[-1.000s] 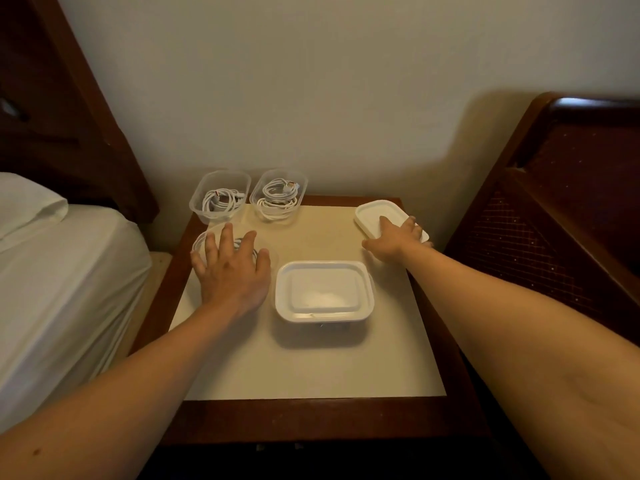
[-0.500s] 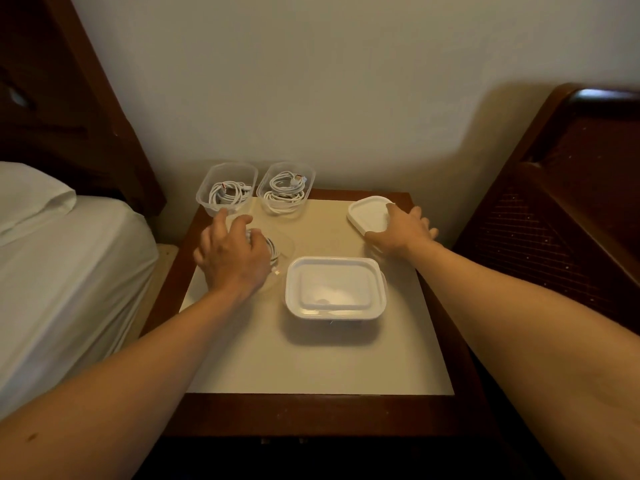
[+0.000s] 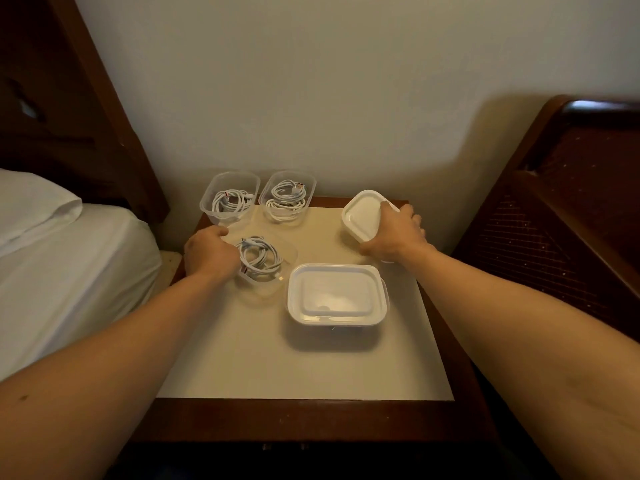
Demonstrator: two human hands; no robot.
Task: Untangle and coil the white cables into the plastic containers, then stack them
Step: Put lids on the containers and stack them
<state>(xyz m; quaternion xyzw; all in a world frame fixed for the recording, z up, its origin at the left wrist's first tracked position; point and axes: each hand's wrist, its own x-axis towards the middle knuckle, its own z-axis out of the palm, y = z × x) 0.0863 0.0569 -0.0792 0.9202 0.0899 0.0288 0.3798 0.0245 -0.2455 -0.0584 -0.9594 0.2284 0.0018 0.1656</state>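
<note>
Three clear plastic containers each hold a coiled white cable: one at the back left point(image 3: 230, 197), one beside it point(image 3: 287, 195), and a nearer one point(image 3: 273, 265) with its cable point(image 3: 258, 256) in plain sight. My left hand point(image 3: 209, 254) grips the left side of that nearer container. A closed container with a white lid point(image 3: 336, 296) sits in the middle of the table. My right hand point(image 3: 393, 235) holds a white lid point(image 3: 363, 214) by its right edge, tilted up off the table at the back right.
The wooden nightstand point(image 3: 304, 420) has a pale inset top and stands against a plain wall. A bed with white sheets point(image 3: 69, 271) lies on the left, and a dark wooden headboard point(image 3: 571, 202) rises on the right.
My left hand came off the top of the near container and took its left side, uncovering the cable. My right hand gripped the lid and tilted it up off the table.
</note>
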